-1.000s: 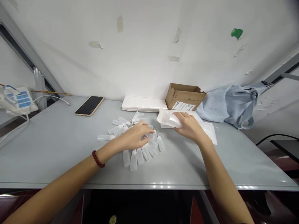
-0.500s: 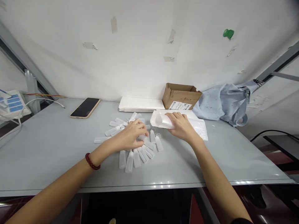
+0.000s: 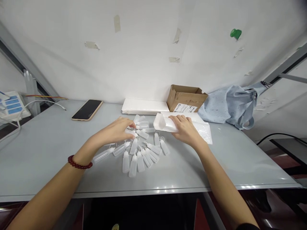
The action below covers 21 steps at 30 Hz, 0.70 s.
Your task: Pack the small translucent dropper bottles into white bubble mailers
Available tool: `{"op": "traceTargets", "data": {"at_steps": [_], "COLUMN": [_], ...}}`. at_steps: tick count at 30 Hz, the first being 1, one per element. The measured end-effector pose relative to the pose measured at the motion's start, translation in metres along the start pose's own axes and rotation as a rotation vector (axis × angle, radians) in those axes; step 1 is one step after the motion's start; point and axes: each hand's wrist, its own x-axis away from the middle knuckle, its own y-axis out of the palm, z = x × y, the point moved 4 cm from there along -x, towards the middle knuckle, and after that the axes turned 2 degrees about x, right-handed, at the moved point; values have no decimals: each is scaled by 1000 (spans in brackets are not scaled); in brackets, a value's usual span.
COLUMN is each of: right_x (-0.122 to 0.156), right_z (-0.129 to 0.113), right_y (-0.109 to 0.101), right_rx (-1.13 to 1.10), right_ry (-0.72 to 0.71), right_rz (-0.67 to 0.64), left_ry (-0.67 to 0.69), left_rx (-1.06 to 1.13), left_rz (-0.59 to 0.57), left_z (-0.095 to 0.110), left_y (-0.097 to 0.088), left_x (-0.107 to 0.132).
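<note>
Several small translucent plastic bottles (image 3: 140, 150) lie fanned out on the grey table (image 3: 48, 153) in front of me. My left hand (image 3: 114, 131), with a red bead bracelet on its wrist, hovers over the far left part of the pile, fingers curled and pinching one small bottle (image 3: 131, 131). My right hand (image 3: 185, 129) rests on a clear plastic bag (image 3: 168, 123), holding its open mouth towards the bottles. The bag lies on a stack of similar bags (image 3: 205, 131).
A phone (image 3: 87, 109) lies at the back left. White flat sheets (image 3: 145, 106) and an open cardboard box (image 3: 185, 98) stand against the wall. A light blue cloth bag (image 3: 233, 103) sits at the right. A device with cables (image 3: 11, 105) is at the far left.
My left hand has moved left and back from the middle of the pile, uncovering more bottles. My right hand has stayed on the bag.
</note>
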Motion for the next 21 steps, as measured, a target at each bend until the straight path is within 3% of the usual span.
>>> {"op": "traceTargets", "data": {"at_steps": [6, 11, 15, 21], "right_x": [0, 0, 1, 2], "right_z": [0, 0, -6, -28], "right_y": [0, 0, -1, -2], "right_rx": [-1, 3, -5, -74], "right_ry": [-2, -11, -30, -82], "right_rz": [7, 14, -5, 39], "left_ry": [5, 19, -4, 46], "left_rx": [29, 125, 226, 375], "left_rz": [-41, -81, 15, 205], "left_z": [-8, 0, 12, 28], "left_y": [-1, -17, -27, 11], "left_x": [-1, 2, 4, -5]}}
